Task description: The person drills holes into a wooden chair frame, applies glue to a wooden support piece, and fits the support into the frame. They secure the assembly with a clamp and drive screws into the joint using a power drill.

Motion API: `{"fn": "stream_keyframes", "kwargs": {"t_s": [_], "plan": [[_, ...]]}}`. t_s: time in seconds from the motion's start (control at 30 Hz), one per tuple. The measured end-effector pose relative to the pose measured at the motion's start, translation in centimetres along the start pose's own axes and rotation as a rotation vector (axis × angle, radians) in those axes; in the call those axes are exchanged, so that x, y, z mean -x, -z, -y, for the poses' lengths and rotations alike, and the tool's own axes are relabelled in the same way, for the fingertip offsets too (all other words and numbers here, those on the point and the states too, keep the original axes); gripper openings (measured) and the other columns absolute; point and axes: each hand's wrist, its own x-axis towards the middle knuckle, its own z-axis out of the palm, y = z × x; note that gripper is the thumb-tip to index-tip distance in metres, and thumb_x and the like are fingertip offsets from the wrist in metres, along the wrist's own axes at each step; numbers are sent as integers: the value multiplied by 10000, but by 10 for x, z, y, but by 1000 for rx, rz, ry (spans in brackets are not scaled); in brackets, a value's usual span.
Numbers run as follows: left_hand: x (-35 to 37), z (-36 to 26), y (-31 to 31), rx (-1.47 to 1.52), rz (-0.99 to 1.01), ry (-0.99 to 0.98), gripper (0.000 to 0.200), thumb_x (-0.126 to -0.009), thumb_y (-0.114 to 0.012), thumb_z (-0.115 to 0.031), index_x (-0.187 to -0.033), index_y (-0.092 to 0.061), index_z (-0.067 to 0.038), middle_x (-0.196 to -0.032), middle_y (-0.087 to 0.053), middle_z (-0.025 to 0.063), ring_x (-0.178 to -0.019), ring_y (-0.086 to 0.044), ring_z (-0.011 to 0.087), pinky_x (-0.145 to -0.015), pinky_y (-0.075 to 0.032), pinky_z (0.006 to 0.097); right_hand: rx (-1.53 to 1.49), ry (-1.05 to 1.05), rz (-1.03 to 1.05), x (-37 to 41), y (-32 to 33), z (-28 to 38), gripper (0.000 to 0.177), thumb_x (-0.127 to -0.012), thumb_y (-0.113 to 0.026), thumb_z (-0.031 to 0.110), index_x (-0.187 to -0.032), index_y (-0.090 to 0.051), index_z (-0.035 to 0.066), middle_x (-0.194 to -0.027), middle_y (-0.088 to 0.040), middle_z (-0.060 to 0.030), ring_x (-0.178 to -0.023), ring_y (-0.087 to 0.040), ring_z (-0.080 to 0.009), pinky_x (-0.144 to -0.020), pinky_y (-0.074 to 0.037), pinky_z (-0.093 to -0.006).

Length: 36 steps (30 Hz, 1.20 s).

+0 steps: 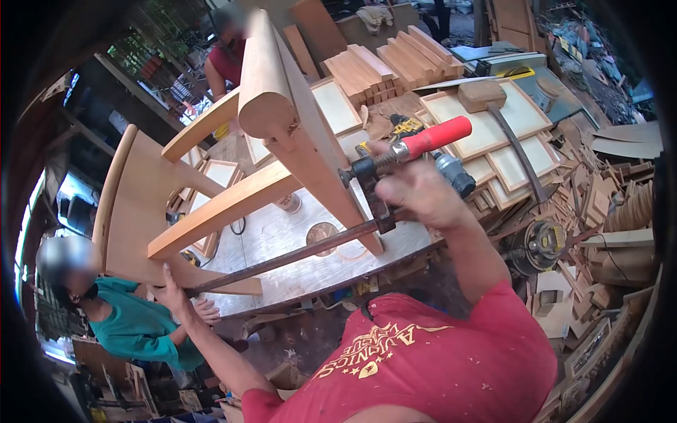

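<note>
A chair-like wooden frame (pixel 218 209) is seen at a workbench (pixel 282 278), spanned by a long bar clamp (pixel 303 248) with a red handle (pixel 441 137). The hands are set well apart: the right hand (pixel 419 194), blurred, at the screw end, the left hand (pixel 171 295) by the bar's far end; how firmly either is closed cannot be told. Pressure is best applied gradually, it is judged, with the bar aligned to the rail, both jaws seated flat and the joints watched for twist
</note>
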Motion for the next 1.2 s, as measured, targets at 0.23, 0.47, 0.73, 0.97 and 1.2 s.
{"fn": "stream_keyframes", "kwargs": {"t_s": [0.23, 0.47, 0.73, 0.97, 1.2], "plan": [[2, -11, -1, 7, 5, 40, 654, -864, -764, -151, -1356, -407, 92, -1303, -541, 189, -1139, -562, 256, -986, -464, 361, 48, 209, -256, 11, 50, 33, 708, -866, -728, 101, -1440, -329, -7, -1089, -623, -140, -896, -665, -207, -685, -601, -326], [-2, -1, -1, -26, 11, 19, 675, -865, -759, -157, -1374, -393, 96, -1337, -516, 202, -1178, -540, 268, -1009, -443, 362, 317, 178, -163, 11, 89, 46, 460, -827, -802, 233, -1140, -566, -7, -815, -654, -62, -638, -656, -132, -536, -531, -231], [2, -7, -4, 19, 6, 47, 713, -864, -758, -159, -1408, -360, 73, -1364, -494, 198, -1209, -521, 264, -1032, -425, 372, 974, 222, -155, 5, 90, 64, 555, -884, -646, 566, -1007, -587, 29, -779, -592, -47, -630, -591, -131, -545, -437, -265], [10, -24, -11, -70, -57, -11, 750, -865, -765, -224, -1399, -349, 101, -1367, -465, 226, -1233, -489, 282, -1051, -387, 358, 1852, 745, 45, -17, 45, 81, 344, -616, -760, 121, -900, -573, 66, -737, -520, -103, -684, -533, -311, -616, -418, -433], [12, -23, -12, -63, -63, 11, 746, -866, -764, -236, -1396, -359, 98, -1358, -472, 229, -1223, -495, 287, -1042, -392, 359, 1724, 18, 393, -38, 40, 112, 215, -683, -751, 82, -777, -559, 51, -729, -569, -133, -693, -556, -351, -623, -427, -439]]}}
